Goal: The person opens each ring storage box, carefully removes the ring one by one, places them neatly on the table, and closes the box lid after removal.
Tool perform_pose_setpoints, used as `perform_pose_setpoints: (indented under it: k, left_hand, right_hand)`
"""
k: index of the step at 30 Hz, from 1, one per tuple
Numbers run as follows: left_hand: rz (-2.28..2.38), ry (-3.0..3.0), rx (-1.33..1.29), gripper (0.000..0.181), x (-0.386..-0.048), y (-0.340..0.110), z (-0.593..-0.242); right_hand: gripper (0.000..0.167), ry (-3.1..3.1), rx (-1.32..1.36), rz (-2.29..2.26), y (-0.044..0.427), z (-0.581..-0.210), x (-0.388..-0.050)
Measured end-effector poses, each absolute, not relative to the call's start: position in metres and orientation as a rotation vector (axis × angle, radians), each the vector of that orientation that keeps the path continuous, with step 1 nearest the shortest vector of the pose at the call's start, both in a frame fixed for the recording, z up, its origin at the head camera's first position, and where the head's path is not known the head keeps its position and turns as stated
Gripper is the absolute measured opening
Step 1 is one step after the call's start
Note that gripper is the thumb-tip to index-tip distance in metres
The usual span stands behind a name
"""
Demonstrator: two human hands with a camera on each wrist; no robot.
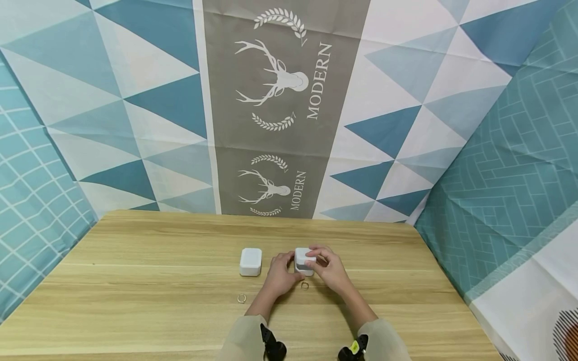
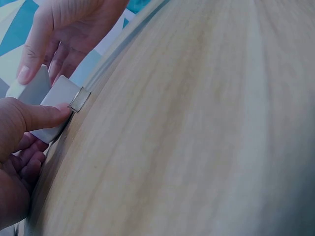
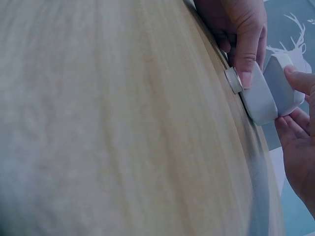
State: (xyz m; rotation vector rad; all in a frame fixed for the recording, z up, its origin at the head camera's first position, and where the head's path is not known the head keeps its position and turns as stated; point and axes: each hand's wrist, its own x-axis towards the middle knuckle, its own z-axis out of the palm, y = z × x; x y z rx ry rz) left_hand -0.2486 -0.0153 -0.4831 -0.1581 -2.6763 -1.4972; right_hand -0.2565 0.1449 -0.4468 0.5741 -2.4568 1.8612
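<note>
A small white box stands on the table before both hands, its lid point(image 1: 304, 254) parted from its base point(image 3: 259, 101) and tilted. My left hand point(image 1: 280, 276) holds the base at its left side, the thumb along the near face. My right hand point(image 1: 331, 269) pinches the lid between thumb and fingers. Whether the lid is hinged to the base I cannot tell. The box's inside is hidden. Just in front of the base lies a metal ring point(image 1: 304, 286), close to the left thumb; the left wrist view also shows this ring point(image 2: 79, 100).
Left of the hands stands a second white box point(image 1: 250, 261), closed. Another ring point(image 1: 241, 299) lies nearer the front, left of the left forearm. Patterned cloth point(image 1: 271, 100) hangs behind the wooden table point(image 1: 158, 296) and at its sides.
</note>
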Motion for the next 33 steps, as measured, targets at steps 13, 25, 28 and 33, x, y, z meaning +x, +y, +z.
perform_pose_setpoints:
  k: [13, 25, 28, 33]
  left_hand:
    - [-1.482, -2.678, -0.175, 0.066, -0.249, -0.015, -0.483]
    - [-1.495, -2.68, -0.169, 0.065, -0.248, -0.015, -0.482]
    - [-1.493, -2.683, -0.169, 0.065, -0.248, -0.015, -0.482]
    - [-1.5, -2.685, -0.164, 0.065, -0.248, -0.015, -0.482]
  right_hand:
    - [0.014, -2.442, 0.571, 1.839, 0.151, -0.473, -0.271]
    - [0.015, -2.453, 0.566, 1.835, 0.151, -0.472, -0.271]
    - [0.015, -2.454, 0.563, 1.833, 0.151, -0.472, -0.27]
    - [0.015, -2.467, 0.546, 1.838, 0.151, -0.472, -0.27]
